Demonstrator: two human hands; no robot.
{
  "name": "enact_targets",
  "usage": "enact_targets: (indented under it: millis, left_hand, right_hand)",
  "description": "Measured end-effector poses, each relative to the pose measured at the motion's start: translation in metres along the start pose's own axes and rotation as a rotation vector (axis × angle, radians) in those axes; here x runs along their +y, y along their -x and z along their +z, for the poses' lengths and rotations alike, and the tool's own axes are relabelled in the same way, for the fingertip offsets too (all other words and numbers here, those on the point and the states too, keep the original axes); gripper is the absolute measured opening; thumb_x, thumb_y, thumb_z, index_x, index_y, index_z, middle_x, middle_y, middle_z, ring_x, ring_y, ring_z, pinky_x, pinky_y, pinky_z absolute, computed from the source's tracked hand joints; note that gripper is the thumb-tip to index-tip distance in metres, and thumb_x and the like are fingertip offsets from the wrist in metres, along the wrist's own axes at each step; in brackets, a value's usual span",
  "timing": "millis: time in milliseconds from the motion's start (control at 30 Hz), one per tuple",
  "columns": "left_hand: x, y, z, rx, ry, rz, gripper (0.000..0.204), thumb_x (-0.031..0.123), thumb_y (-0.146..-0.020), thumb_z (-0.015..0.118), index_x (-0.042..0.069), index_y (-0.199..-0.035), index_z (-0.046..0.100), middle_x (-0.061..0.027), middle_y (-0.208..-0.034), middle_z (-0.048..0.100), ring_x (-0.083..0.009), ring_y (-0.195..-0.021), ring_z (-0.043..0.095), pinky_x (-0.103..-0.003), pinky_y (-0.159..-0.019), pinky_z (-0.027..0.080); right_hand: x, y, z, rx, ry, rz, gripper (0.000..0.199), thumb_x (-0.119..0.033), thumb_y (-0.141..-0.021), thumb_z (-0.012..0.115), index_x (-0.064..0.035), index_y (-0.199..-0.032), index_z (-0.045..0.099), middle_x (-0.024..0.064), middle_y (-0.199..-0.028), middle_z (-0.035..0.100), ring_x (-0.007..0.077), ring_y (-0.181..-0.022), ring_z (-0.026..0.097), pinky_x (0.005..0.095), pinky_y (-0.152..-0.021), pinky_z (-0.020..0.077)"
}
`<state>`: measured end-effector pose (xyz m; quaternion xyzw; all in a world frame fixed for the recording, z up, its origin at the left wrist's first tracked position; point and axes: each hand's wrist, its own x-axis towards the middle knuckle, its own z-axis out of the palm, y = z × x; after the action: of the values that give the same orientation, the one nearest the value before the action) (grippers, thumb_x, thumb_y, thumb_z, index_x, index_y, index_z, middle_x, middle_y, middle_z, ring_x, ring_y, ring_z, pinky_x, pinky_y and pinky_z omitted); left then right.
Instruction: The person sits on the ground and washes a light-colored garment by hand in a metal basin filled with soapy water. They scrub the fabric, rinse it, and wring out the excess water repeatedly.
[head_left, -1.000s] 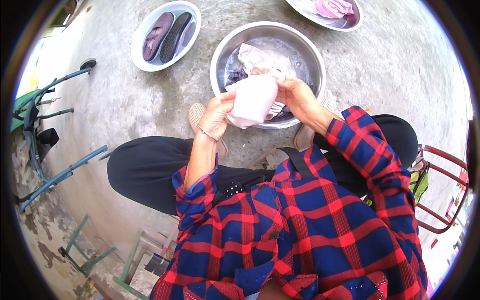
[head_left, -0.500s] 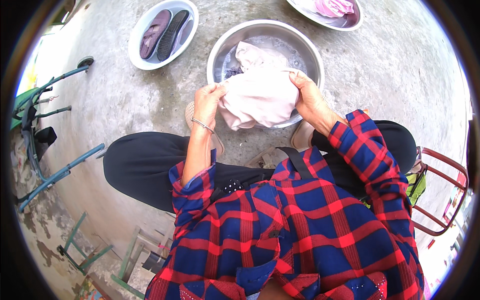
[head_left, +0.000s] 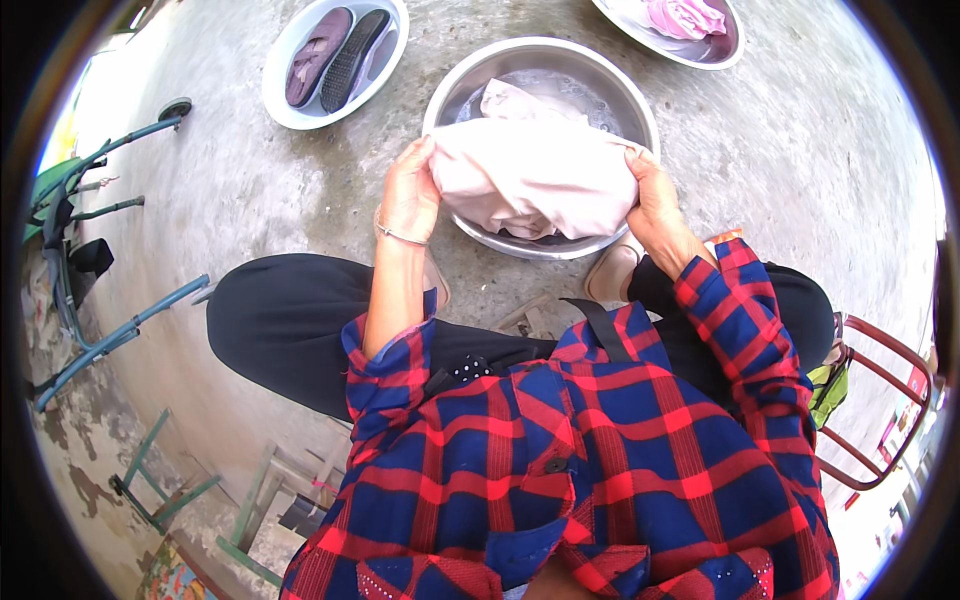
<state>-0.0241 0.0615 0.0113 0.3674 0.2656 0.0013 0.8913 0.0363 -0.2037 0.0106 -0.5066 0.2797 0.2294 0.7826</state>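
A pale pink cloth (head_left: 540,178) is stretched between my two hands above a round metal basin (head_left: 642,95). My left hand (head_left: 410,190), with a bracelet at the wrist, pinches the cloth's left edge. On the opposite edge, my right hand (head_left: 655,198) grips with thumb and fingers. Part of the cloth bunches up behind the stretched section and hangs down inside the basin. Wet metal with some suds shows at the back of the basin; the stretched cloth hides most of the rest.
Beyond the basin at left stands a white tub (head_left: 302,118) with a pair of purple shoes (head_left: 318,58). Another basin (head_left: 728,58) at far right holds pink cloth (head_left: 685,18). Blue metal tubing (head_left: 130,330) stands at left, a dark red metal frame (head_left: 890,350) at right.
My hands have moved farther apart, drawing the cloth wider and flatter over the basin. The right hand has shifted to the right, and the left hand slightly left.
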Motion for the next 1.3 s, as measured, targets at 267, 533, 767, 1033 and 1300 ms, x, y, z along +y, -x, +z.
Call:
enact_targets:
  millis: [267,533,767,1033,1300]
  left_hand:
    - [-0.045,-0.022,-0.051,0.111,0.138,-0.277,0.027,0.003,-0.088,0.042,-0.010,-0.111,0.047,-0.0184,-0.111,0.055,-0.0265,-0.104,0.054,-0.037,-0.091,0.045]
    - [-0.039,-0.006,-0.016,-0.143,-0.087,-0.576,0.040,0.021,-0.089,0.051,0.000,-0.122,0.043,-0.0122,-0.119,0.053,-0.0221,-0.105,0.055,-0.039,-0.088,0.046]
    - [-0.039,-0.011,-0.016,0.016,-0.191,-0.152,0.024,0.013,-0.086,0.054,-0.006,-0.100,0.058,-0.0118,-0.097,0.062,-0.0185,-0.088,0.061,-0.033,-0.079,0.049]
    - [-0.035,-0.016,-0.041,0.422,-0.096,0.087,0.018,0.013,-0.080,0.064,-0.002,-0.089,0.060,-0.0082,-0.083,0.062,-0.0157,-0.073,0.060,-0.028,-0.065,0.049]
    - [-0.023,-0.005,-0.038,0.427,-0.212,0.066,0.017,0.017,-0.073,0.071,0.010,-0.077,0.057,0.0018,-0.076,0.059,-0.0101,-0.073,0.053,-0.023,-0.066,0.039]
  right_hand:
    - [0.009,-0.007,-0.007,0.022,-0.039,0.062,0.020,-0.010,-0.091,0.040,-0.0014,-0.102,0.054,0.0079,-0.098,0.059,0.0168,-0.087,0.054,0.0308,-0.083,0.0428]
    - [0.003,-0.004,-0.007,-0.098,-0.139,0.069,0.023,-0.014,-0.092,0.043,-0.0012,-0.108,0.053,0.0107,-0.105,0.059,0.0202,-0.097,0.056,0.0346,-0.088,0.0444]
    - [0.003,-0.005,-0.008,-0.061,-0.118,0.026,0.019,-0.013,-0.091,0.043,-0.0020,-0.103,0.054,0.0096,-0.098,0.060,0.0188,-0.090,0.057,0.0328,-0.084,0.0452]
    - [0.002,-0.014,-0.019,-0.016,-0.072,-0.015,0.014,-0.011,-0.090,0.044,-0.0031,-0.096,0.055,0.0078,-0.094,0.061,0.0169,-0.086,0.057,0.0304,-0.081,0.0460]
    - [0.005,-0.018,-0.032,0.046,0.004,-0.047,0.019,-0.010,-0.090,0.042,-0.0005,-0.103,0.054,0.0104,-0.097,0.060,0.0199,-0.087,0.057,0.0332,-0.082,0.0454]
